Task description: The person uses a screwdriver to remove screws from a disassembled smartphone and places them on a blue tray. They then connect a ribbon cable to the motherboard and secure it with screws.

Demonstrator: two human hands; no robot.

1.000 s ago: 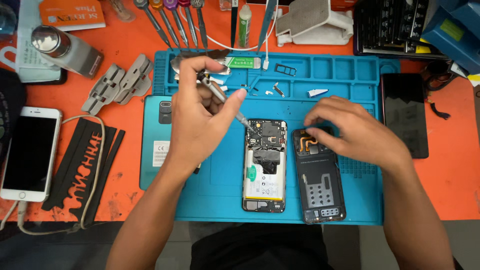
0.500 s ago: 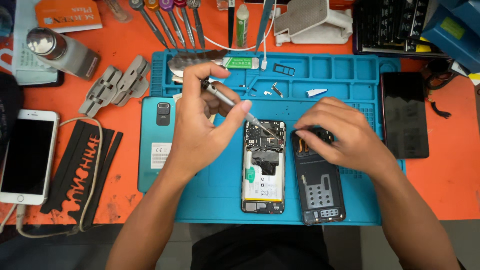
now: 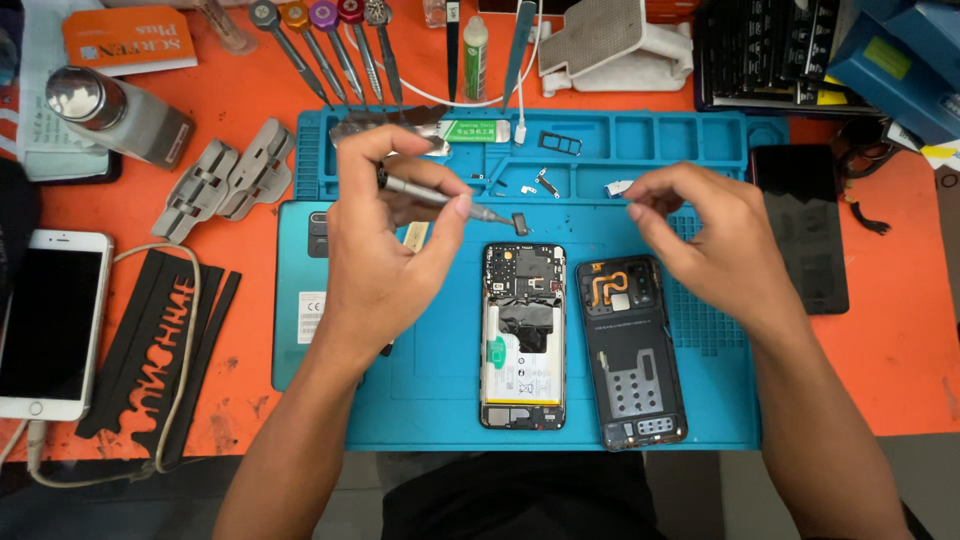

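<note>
at the far left of the frame a white phone (image 3: pixel 48 325) lies face up on the orange bench (image 3: pixel 900 380), with a black stencil strip (image 3: pixel 150 350) just beside it and two grey clamps (image 3: pixel 225 180) above. a teal back cover (image 3: pixel 300 310) rests at the left edge of the blue work mat (image 3: pixel 420 410), partly under your left arm. your left hand (image 3: pixel 385 260) sits left of centre, its grip closed round a slim screwdriver (image 3: pixel 440 197) pinched between thumb and fingers; the tip points right and carries a small dark part (image 3: pixel 522 224), hanging just above the top edge of the opened phone (image 3: pixel 523 335). that phone lies upright in the middle of the mat, battery and board showing. just to its right lies the dark inner frame (image 3: pixel 632 350), tilted a little. your right hand (image 3: pixel 710 240) hovers over the frame's upper right, fingers curled loosely and holding nothing i can make out. a black phone (image 3: pixel 800 225) lies at the right, off the mat.
</note>
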